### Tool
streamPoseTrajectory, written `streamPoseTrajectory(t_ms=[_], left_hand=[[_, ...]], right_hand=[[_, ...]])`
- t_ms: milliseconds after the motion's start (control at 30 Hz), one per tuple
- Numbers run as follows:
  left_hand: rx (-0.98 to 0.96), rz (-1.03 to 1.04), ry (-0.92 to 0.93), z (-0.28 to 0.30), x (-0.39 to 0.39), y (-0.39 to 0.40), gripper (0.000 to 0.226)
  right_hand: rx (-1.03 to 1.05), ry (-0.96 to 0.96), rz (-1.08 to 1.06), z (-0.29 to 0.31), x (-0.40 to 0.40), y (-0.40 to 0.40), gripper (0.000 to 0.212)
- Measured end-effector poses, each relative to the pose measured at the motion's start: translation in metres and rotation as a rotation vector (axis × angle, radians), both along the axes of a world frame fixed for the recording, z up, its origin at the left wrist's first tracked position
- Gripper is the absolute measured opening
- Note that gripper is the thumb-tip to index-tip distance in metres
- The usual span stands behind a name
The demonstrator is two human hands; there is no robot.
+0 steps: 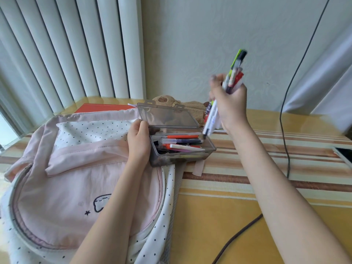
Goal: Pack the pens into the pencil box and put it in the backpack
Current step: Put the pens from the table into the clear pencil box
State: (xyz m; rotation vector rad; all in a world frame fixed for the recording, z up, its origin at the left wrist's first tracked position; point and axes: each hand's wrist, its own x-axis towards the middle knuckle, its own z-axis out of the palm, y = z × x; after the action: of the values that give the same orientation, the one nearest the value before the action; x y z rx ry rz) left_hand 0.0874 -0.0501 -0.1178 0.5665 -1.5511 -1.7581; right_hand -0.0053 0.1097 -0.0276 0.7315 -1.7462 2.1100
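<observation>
Right hand (pixel 229 100) raised above the table (pixel 247 206), fingers curled round a bunch of pens (pixel 233 73), tips sticking out above and below the fist, somewhat blurred. Left hand (pixel 138 141) grips the left end of the pencil box (pixel 182 157), thumb on its near edge. Box is clear grey plastic, lid (pixel 167 116) hinged open and standing up at the back, several pens inside (pixel 181 142) lying lengthwise. Box sits at the right edge of the pink backpack (pixel 72 178), which lies flat on the table's left side. Brown plush toy (pixel 192 107) behind the box, red folder (pixel 102 108) beyond the backpack. Dark cable (pixel 285 130) runs down the right side; phone corner (pixel 344 153) at far right.
</observation>
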Motion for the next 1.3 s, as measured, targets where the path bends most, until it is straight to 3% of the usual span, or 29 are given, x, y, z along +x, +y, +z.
streamPoseTrajectory(t_ms=[67,233,333,533,633,800,967,1067,1167,1300], left_hand=[[0.011,-0.011,0.003,-0.001,0.000,0.000,0.013],[0.006,-0.025,-0.016,-0.001,0.001,-0.002,0.013],[-0.020,-0.036,-0.044,-0.002,0.000,-0.003,0.020],[-0.079,-0.014,-0.066,-0.002,-0.001,-0.002,0.013],[-0.010,-0.034,-0.076,0.000,-0.003,-0.001,0.018],[0.053,-0.129,-0.118,-0.003,-0.013,0.028,0.020],[-0.245,-0.191,-0.273,-0.005,-0.022,0.040,0.013],[-0.382,-0.165,-0.379,-0.005,-0.024,0.037,0.012],[-0.393,-0.021,-0.328,-0.008,-0.022,0.036,0.014],[-0.358,0.158,-0.230,-0.005,-0.016,0.037,0.008]], right_hand=[[-0.084,-0.029,0.189,0.007,0.009,-0.014,0.026],[0.671,0.097,0.374,-0.035,0.018,-0.031,0.022],[0.932,0.157,0.347,-0.060,0.019,-0.026,0.041],[0.825,0.061,0.470,-0.069,0.014,-0.006,0.051],[0.790,-0.011,0.524,-0.076,0.015,0.006,0.055],[0.979,0.341,0.101,-0.094,0.007,0.022,0.026],[0.972,0.230,0.106,-0.103,-0.003,0.042,0.031],[0.814,0.134,0.054,-0.096,-0.006,0.043,0.021],[0.594,0.077,-0.232,-0.095,-0.028,0.050,0.023],[0.678,-0.015,-0.509,-0.110,-0.070,0.058,0.039]])
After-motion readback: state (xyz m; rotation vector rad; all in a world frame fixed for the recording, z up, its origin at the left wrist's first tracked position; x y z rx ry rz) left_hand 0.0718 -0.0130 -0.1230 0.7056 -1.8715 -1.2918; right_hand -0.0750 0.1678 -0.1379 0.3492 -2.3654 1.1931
